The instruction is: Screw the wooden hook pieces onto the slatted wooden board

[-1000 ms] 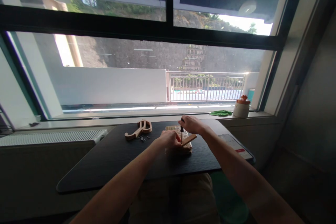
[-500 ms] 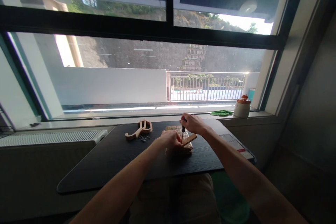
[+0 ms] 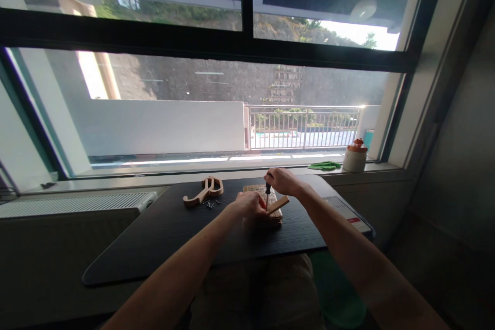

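Observation:
My right hand [image 3: 281, 180] is closed around the dark handle of a screwdriver [image 3: 267, 191], held upright with its shaft pointing down. The screwdriver's tip meets the near-left end of a small wooden strip [image 3: 279, 206]. My left hand [image 3: 253, 203] is closed at that same end, its fingers pinching the wood beside the tip; a screw there is too small to make out. Underneath lies a woven-looking tan block or pad [image 3: 277, 220], partly covered by my left hand. Farther left on the table rest curved wooden pieces [image 3: 204, 192] and several loose screws [image 3: 210, 204].
The black table [image 3: 162, 247] stands against the window sill. A flat printed sheet or box [image 3: 353, 216] lies on its right side. On the sill sit a white jar with an orange lid [image 3: 355, 159] and a green cloth [image 3: 325, 165]. A radiator [image 3: 96, 205] is at left.
Both hands stay in the same place, with the screwdriver still upright on the wooden strip. The whole view has shifted very slightly.

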A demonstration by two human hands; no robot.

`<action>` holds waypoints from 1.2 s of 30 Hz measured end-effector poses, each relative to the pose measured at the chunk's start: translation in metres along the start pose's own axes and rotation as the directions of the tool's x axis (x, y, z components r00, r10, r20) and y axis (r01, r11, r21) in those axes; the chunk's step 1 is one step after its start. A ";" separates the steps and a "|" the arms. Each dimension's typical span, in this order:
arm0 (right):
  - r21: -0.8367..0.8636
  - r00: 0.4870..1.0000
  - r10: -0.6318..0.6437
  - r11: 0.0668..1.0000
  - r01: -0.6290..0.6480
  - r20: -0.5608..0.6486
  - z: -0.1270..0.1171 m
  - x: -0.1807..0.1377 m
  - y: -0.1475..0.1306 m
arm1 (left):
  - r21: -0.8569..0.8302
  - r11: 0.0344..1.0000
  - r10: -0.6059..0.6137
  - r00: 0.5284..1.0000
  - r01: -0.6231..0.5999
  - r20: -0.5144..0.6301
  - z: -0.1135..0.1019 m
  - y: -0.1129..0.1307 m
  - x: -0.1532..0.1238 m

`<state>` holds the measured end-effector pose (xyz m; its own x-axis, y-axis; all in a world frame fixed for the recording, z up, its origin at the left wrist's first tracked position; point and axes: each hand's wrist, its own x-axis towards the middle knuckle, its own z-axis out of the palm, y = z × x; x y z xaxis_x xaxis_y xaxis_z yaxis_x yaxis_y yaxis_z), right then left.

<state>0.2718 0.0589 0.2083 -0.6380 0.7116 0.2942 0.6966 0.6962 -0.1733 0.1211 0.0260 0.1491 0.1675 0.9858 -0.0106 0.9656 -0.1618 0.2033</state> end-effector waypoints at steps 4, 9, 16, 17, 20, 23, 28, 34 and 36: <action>-0.039 1.000 0.030 0.999 -0.030 0.001 0.000 0.001 -0.002 | 0.000 1.000 0.000 1.000 0.000 0.000 0.000 0.001 -0.001; -0.083 0.998 0.059 0.995 -0.058 0.008 0.000 0.004 -0.006 | -0.003 1.000 0.001 1.000 -0.001 -0.001 -0.001 0.002 -0.002; -0.138 0.994 0.081 0.986 -0.090 -0.076 0.010 0.008 -0.011 | 0.009 1.000 -0.003 1.000 0.004 -0.011 -0.001 0.002 -0.002; -0.143 0.993 0.079 0.986 -0.091 -0.089 0.012 0.008 -0.011 | 0.014 1.000 -0.006 1.000 0.006 -0.015 -0.001 0.002 -0.002; -0.141 0.990 0.093 0.984 -0.107 -0.101 0.015 0.005 -0.008 | 0.026 1.000 -0.017 1.000 0.017 -0.018 0.000 0.002 -0.002; -0.121 0.992 0.091 0.987 -0.101 -0.082 0.013 0.002 -0.003 | 0.027 0.999 -0.018 1.000 0.019 -0.016 0.001 0.002 -0.001; 0.013 0.999 -0.015 1.000 0.015 0.035 0.004 -0.001 0.003 | 0.022 1.000 -0.011 1.000 0.011 -0.003 0.000 0.001 -0.001; 0.042 0.999 -0.045 0.998 0.045 0.006 0.005 0.000 0.006 | 0.025 1.000 -0.010 1.000 0.010 0.006 -0.003 0.005 -0.005; 0.025 1.000 -0.025 0.999 0.026 -0.016 0.009 0.000 0.007 | 0.030 0.999 -0.013 1.000 0.013 0.001 -0.003 0.006 -0.005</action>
<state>0.2733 0.0648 0.1987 -0.6501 0.6922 0.3134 0.6717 0.7163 -0.1889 0.1254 0.0202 0.1538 0.1548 0.9878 -0.0142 0.9733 -0.1500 0.1737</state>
